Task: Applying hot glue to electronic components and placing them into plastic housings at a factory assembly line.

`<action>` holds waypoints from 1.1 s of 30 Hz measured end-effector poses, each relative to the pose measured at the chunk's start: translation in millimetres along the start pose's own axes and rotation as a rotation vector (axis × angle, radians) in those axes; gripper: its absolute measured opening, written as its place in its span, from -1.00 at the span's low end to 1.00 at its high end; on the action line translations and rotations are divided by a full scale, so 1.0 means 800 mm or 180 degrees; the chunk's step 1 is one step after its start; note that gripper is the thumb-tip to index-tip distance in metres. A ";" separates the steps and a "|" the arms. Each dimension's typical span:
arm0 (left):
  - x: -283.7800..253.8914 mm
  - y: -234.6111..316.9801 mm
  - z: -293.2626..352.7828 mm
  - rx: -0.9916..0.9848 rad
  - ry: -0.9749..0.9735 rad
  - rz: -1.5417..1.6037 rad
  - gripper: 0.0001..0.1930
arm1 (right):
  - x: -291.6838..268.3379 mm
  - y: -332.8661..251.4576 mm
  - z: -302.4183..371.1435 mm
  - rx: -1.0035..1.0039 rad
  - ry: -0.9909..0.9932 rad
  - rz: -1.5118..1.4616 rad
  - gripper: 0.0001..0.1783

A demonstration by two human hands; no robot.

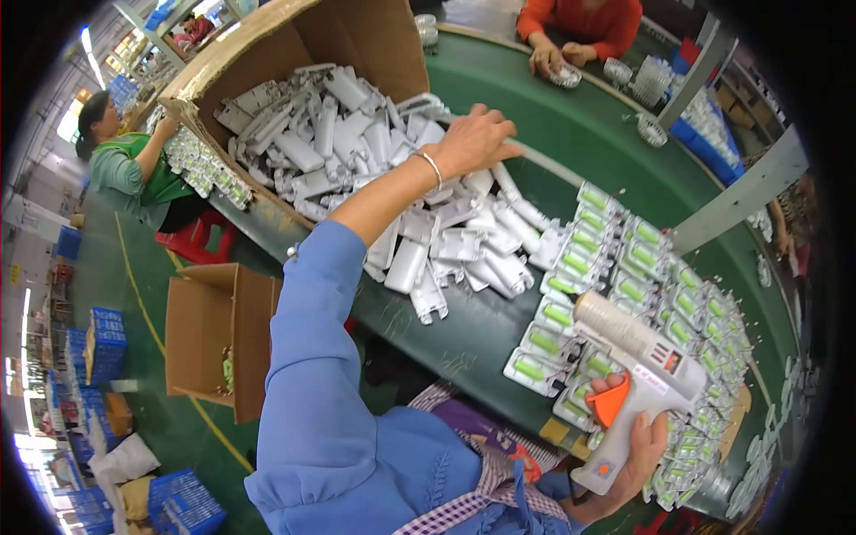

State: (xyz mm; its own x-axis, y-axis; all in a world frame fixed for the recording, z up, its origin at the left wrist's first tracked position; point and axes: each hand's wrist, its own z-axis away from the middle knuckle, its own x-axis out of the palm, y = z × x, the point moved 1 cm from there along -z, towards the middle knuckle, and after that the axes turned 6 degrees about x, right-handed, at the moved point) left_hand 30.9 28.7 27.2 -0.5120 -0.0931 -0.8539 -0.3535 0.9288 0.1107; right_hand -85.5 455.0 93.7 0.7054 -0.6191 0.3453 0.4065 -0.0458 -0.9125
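Observation:
My left hand (474,143) reaches over a heap of white plastic housings (455,245), its fingers spread and bent downward. Whether its fingertips touch a piece is hard to make out. In my right hand (646,446) is a grey glue gun (646,361) with an orange trigger (610,401), its pale barrel pointing up and left. Beneath and around the gun lie rows of white housings fitted with green cylindrical cells (576,262) and thin wires. The heap spills from a tipped cardboard box (294,45) onto the dark green bench (406,334).
A green conveyor belt (571,134) curves behind the bench. Across it, a person in orange (584,31) handles a small part. A grey metal post (740,192) rises at right. Another worker (125,165) sits at far left. An open carton (201,334) stands by the bench's left side.

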 end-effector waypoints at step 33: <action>-0.204 0.119 0.356 -0.1825 0.2213 -0.0748 -0.90 | -0.119 0.029 -0.091 0.0786 -0.1152 0.0718 -0.27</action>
State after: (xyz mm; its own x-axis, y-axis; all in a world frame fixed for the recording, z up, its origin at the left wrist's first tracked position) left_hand 304.0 234.7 32.0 -0.6667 -0.6223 -0.4102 -0.7453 0.5572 0.3661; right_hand -185.5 455.4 23.7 0.9304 -0.2780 0.2390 0.3149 0.2723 -0.9092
